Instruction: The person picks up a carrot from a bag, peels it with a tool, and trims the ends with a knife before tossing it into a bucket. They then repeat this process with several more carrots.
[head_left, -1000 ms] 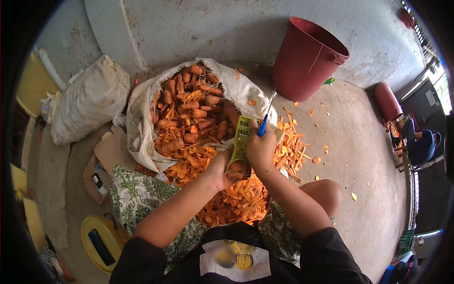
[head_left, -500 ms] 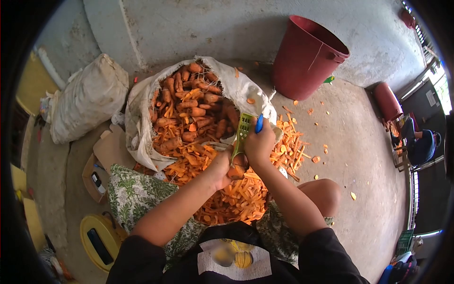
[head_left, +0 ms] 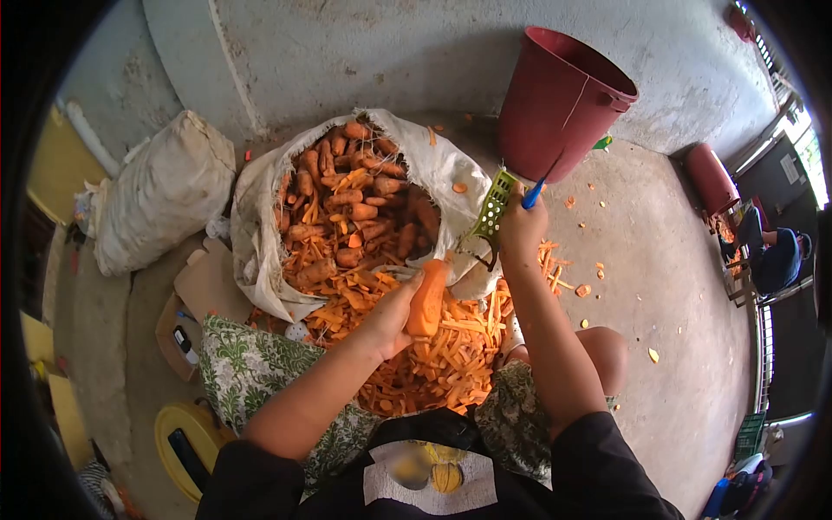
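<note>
Just above our lap, our left hand (head_left: 390, 316) is closed around a peeled carrot (head_left: 426, 299), which stands nearly upright with its blunt top toward twelve o'clock, over the heap of carrot strips (head_left: 446, 360). Our right hand (head_left: 520, 232) sits higher, toward one o'clock, gripping a green slotted cutter (head_left: 491, 211) and a blue-handled tool (head_left: 532, 192) together. It is apart from the carrot, and we cannot make out the tool's blade clearly. We judge the carrot stiff and fairly light. Its stripped skin is probably damp and a little slippery, so a full wrap of fingers round the thick lower half should hold better than a pinch at the tip. The cutter looks like thin, light plastic, best held by its solid lower end, away from the slots. At eleven o'clock an open sack (head_left: 257, 195) brims with whole carrots, and a tied sack (head_left: 160, 195) lies at nine o'clock. A red bucket (head_left: 563, 95) leans at one o'clock. A floral cloth (head_left: 247, 364) covers our left knee, with a yellow lid (head_left: 173, 425) at seven o'clock. Another person (head_left: 771, 260) sits far off at three o'clock.
</note>
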The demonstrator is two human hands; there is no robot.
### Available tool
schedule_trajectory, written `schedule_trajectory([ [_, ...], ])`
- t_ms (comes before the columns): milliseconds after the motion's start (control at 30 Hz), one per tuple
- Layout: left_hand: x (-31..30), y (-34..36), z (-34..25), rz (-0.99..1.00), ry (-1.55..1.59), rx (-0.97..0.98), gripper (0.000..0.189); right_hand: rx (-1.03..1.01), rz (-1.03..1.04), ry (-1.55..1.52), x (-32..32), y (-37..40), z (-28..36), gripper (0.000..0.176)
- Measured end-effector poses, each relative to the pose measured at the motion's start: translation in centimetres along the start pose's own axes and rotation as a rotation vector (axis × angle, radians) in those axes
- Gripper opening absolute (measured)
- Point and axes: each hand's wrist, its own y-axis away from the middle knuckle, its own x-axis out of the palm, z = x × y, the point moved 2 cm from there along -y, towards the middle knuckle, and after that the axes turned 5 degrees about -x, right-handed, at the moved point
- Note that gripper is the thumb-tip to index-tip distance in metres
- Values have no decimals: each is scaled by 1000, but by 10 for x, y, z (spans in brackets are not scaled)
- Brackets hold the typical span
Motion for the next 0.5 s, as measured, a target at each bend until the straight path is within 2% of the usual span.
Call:
schedule_trajectory([
  [100, -7, -4, -7, -70, -64, 29, 35, -96, 50, -16, -2, 6, 15, 28],
  [167, -20, -12, -7, -43, -320, 104, 37, -98, 65, -33, -3, 9, 25, 28],
  [333, -12, 2, -15, -34, -549, 171, 40, -104, 108, -46, -6, 13, 33, 28],
  [433, -12, 3, -18, -77, -701, 228, 40, -160, 176, 30, -10, 17, 41, 26],
  [500, -14, 3, -18, -90, -765, 250, 41, -208, 310, 19, -14, 22, 50, 24],
])
